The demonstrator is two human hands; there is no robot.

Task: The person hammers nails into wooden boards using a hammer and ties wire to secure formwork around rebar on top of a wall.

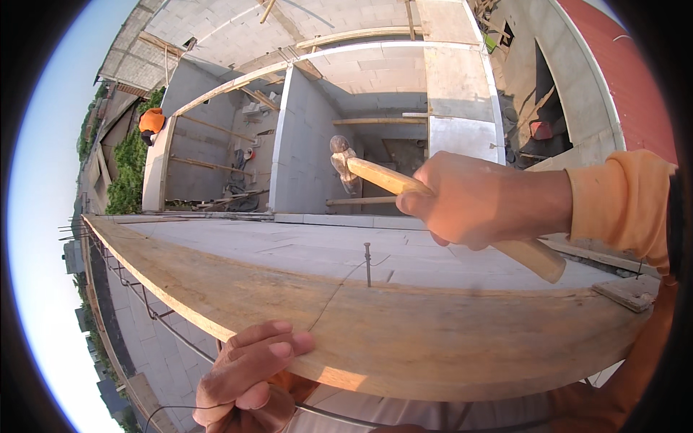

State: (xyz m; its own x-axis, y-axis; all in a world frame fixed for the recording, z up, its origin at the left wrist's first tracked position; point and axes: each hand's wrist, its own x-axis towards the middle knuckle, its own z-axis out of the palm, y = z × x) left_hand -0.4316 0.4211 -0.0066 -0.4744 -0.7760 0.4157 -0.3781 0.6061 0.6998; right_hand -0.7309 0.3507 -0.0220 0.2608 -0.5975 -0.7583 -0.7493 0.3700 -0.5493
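The right hand [469,200] has its fingers closed firmly around a hammer [379,175] by its wooden handle [533,261]; the metal head [342,162] juts out to the left of those fingers and slightly beyond them. A nail [367,265] stands upright at the far edge of a long wooden plank [404,332], nearer than the right fingers and beyond the left ones, apart from the hammer. The left hand [249,375] has its fingers close together over the plank's near edge; whether they pinch the thin wire [171,407] beside them, I cannot tell. To the right of both hands' fingers, a small wood block [621,294] lies at the plank's end. Far beyond the left fingers, a person in orange [151,120] is beside a pale wall [156,169].
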